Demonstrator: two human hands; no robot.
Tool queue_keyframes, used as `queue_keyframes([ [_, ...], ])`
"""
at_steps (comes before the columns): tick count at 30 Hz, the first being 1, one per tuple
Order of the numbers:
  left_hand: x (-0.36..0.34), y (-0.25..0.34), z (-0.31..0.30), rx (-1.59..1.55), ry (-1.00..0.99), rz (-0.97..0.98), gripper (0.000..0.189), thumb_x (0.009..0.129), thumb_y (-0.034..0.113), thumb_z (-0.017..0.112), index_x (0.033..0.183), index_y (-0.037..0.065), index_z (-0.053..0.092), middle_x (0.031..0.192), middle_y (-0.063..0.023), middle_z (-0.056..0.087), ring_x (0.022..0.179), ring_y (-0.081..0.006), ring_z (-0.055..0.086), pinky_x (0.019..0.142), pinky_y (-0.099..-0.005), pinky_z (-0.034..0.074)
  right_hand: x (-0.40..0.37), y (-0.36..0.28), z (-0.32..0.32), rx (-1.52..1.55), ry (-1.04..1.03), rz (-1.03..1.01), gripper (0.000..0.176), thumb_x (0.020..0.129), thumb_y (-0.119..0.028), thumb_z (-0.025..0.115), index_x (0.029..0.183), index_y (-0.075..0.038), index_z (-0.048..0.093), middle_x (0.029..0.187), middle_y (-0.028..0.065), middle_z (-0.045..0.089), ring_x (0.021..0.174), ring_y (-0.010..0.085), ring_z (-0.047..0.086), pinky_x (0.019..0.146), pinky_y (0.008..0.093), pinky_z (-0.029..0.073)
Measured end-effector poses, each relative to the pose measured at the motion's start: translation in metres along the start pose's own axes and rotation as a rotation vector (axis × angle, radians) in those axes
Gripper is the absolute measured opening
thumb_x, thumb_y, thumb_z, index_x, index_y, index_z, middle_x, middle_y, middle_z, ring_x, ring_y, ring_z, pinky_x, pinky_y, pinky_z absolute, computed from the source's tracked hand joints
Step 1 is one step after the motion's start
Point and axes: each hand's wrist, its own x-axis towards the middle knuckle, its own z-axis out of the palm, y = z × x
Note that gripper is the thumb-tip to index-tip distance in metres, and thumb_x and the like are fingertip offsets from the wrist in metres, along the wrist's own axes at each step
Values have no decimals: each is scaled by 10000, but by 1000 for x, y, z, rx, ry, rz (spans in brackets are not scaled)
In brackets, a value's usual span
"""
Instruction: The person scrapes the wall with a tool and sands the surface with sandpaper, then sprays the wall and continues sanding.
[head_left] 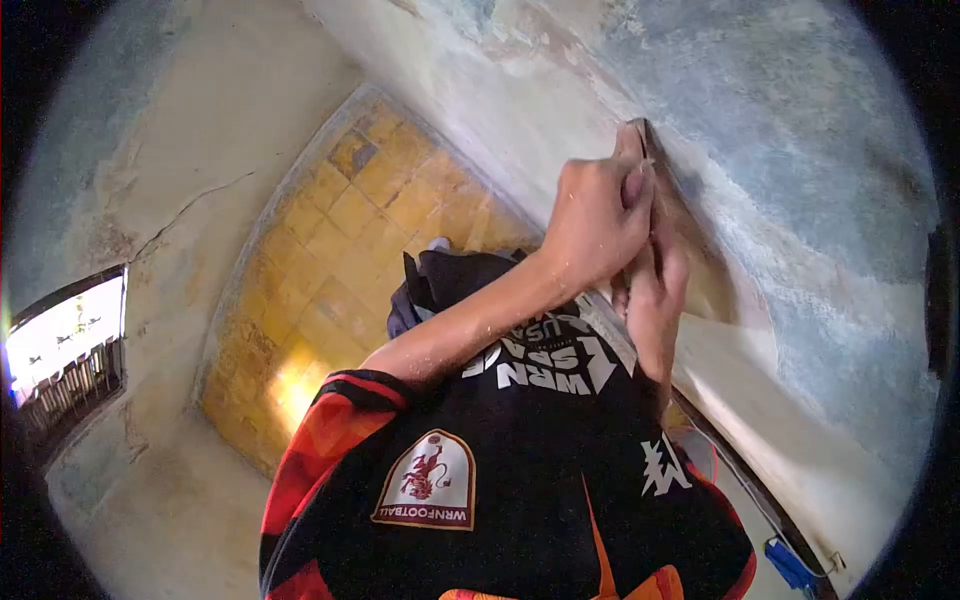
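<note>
My left hand (600,215) is closed high against the wall, at the upper right of centre. Its fingers wrap a flat scraper (642,132), whose thin dark edge lies at the wall surface. Just below and right, my right hand (655,290) is also closed, up against the left one and apparently on the same scraper; the fingers partly hide each other and most of the tool. Pale dust specks dot my left forearm. Around the hands, the wall (780,130) shows patchy blue paint beside bare whitish and beige plaster.
Yellow floor tiles (330,240) lie below to the left, with a bright sunlit spot. A cracked wall (190,210) with a barred window (70,335) stands at the left. At the lower right are a blue object (790,565) and a thin cable (712,450).
</note>
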Motion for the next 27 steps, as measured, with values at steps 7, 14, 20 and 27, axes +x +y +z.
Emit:
queue_keyframes([
  [7, 36, -10, -62, 274, -10, 143, 168, 866, 31, 564, 741, -80, 555, 642, -303, 548, 632, -495, 581, 582, -472, 476, 40, 17, 78, 259, -31, -205, 484, 997, -73, 468, 1467, 38, 435, 1234, 109, 635, 906, 105, 586, 800, 206, 473],
  [14, 34, -15, -64, 321, -37, 126, 150, 876, 38, 558, 790, -85, 553, 672, -316, 558, 681, -504, 598, 602, -497, 476, 35, 11, 84, 359, -62, -94, 475, 1017, -106, 489, 1474, 13, 442, 1204, 76, 633, 869, 76, 566, 741, 179, 456],
  [20, 40, -14, -64, 389, -20, 232, 142, 893, 45, 552, 829, -82, 556, 686, -306, 584, 685, -495, 614, 618, -511, 487, 46, 13, 80, 363, -78, -201, 481, 1005, -81, 482, 1467, 43, 432, 1192, 92, 646, 791, 54, 542, 659, 176, 446],
  [27, 43, -18, -63, 339, 45, 245, 320, 932, 145, 610, 733, -99, 552, 585, -271, 478, 474, -366, 425, 534, -416, 438, 41, 3, 76, 337, -94, -119, 484, 1010, -98, 481, 1475, 27, 434, 1049, 53, 642, 681, 32, 488, 569, 180, 404],
])
